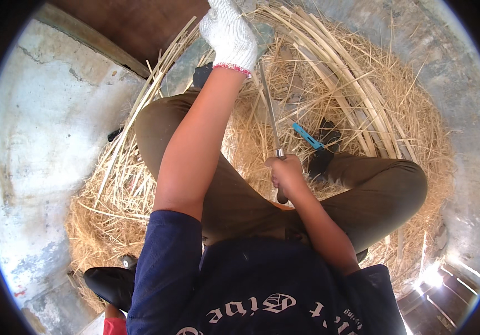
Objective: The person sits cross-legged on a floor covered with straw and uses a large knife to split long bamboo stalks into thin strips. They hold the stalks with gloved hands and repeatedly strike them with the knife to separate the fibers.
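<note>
My left hand (pixel 228 39), in a white knitted glove with a red-trimmed cuff, stretches far forward to the upper edge of the view. Its fingers look curled, but the edge cuts them off, and whatever they hold cannot be made out. My bare right hand (pixel 287 174) is closed around the handle of a knife (pixel 270 111) between my bent legs. The long, narrow blade points forward, and the dark handle end sticks out below my fist. Thin, pale split strips (pixel 357 95) lie in a long bundle beyond and right of the knife.
Straw-like shavings (pixel 418 151) cover the floor around my legs. More pale strips (pixel 134 128) lean at the left, beside a stained wall (pixel 56 128). A bright blue object (pixel 307 135) lies near my right foot. At the lower left are a black rounded item (pixel 109 287) and red cloth (pixel 115 326).
</note>
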